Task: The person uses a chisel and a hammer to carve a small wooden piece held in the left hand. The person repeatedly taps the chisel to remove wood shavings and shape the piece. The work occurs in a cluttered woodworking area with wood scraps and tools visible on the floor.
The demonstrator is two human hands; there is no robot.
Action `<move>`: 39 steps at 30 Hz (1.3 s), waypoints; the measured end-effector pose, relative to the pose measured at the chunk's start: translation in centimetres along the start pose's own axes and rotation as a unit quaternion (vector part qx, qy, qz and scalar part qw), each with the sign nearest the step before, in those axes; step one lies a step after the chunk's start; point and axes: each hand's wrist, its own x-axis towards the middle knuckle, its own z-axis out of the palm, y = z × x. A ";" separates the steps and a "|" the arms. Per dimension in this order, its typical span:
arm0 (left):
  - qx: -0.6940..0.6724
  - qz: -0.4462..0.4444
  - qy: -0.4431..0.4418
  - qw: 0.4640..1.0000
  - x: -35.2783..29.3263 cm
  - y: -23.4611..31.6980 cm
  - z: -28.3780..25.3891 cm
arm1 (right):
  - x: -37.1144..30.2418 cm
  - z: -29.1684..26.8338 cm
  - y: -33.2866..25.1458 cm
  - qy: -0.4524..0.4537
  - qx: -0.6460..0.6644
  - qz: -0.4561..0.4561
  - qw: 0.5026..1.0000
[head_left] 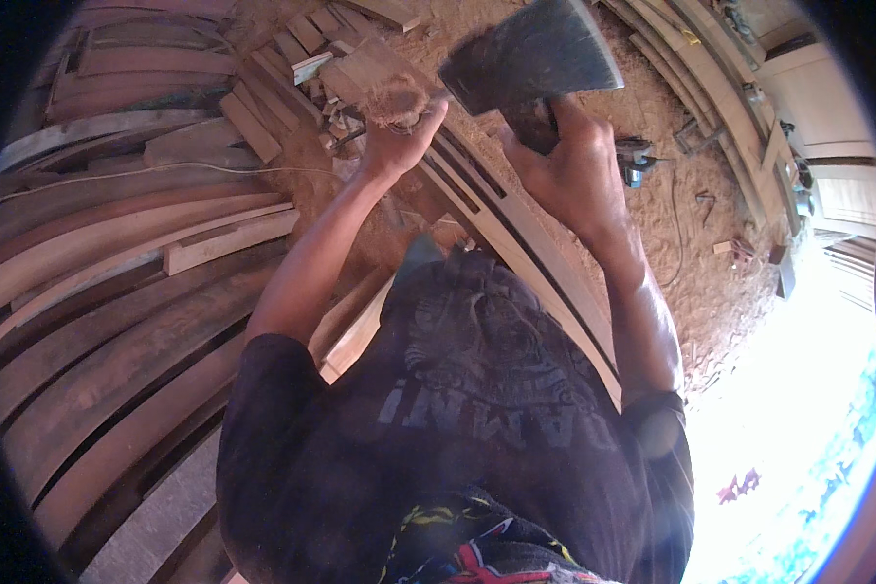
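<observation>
In my left hand point(396, 151) is what looks like a chisel, its round wooden handle top point(397, 100) frayed and fuzzy; the blade is hidden below. My right hand point(576, 170) is closed around the short handle of an axe point(530, 60). The axe's broad dark head is raised beside the chisel top, apart from it, with the bright cutting edge turned right and the blunt back toward the left hand. Under my hands runs a long wooden beam point(521, 255) with narrow slots cut in it, passing in front of my body.
Long boards point(117, 292) lie stacked at the left. Wood offcuts point(307, 63) are scattered at the far left, over shavings. A power tool point(635, 161) lies on the sawdust-covered ground point(681, 209) at the right. More timbers point(715, 73) lean at the far right.
</observation>
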 end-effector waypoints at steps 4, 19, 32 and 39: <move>0.130 0.218 0.122 0.960 0.2 -0.5 1.4 | 0.6 2.7 -0.6 0.013 -0.073 -0.111 0.991; -0.030 0.068 0.043 0.996 -1.2 1.3 2.1 | 0.5 -1.1 -1.7 0.033 -0.017 -0.013 0.999; -0.077 0.036 0.078 0.993 -0.9 -0.3 2.8 | -2.0 1.3 1.6 -0.097 -0.114 -0.025 0.988; 0.070 0.160 0.113 0.978 -2.0 1.4 3.2 | -1.8 -1.4 -2.1 0.068 -0.041 -0.027 0.996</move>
